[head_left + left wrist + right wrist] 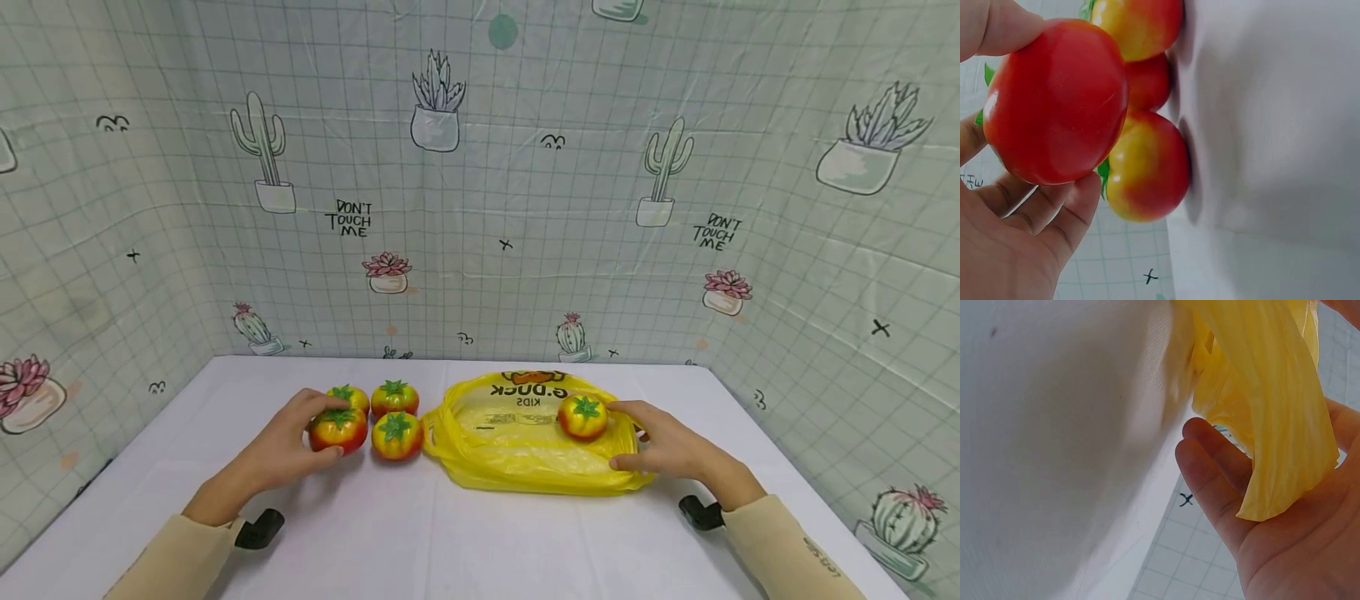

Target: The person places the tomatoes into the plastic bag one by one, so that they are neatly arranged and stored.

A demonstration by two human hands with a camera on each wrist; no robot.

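My left hand (296, 437) grips a red-and-yellow tomato (1060, 103) with a green leafy top, thumb on one side and fingers on the other. Beside it sit several more such tomatoes, one (397, 436) close to the bag and another (395, 400) behind. At the bag's right end is my right hand (667, 442), thumb and fingers spread apart around the edge. In the right wrist view, a handle of the yellow plastic bag (1285, 425) drapes across that palm, the lower fingers extended. Near the right fingertips, a tomato (583, 417) rests on the bag.
The yellow bag (517, 475) lies on a white-covered table (420, 550) with its printed side facing up at the back. Grid-patterned cloth walls (480, 200) with plant drawings enclose the table at the back and both sides. Black straps (259, 529) sit at the wrists.
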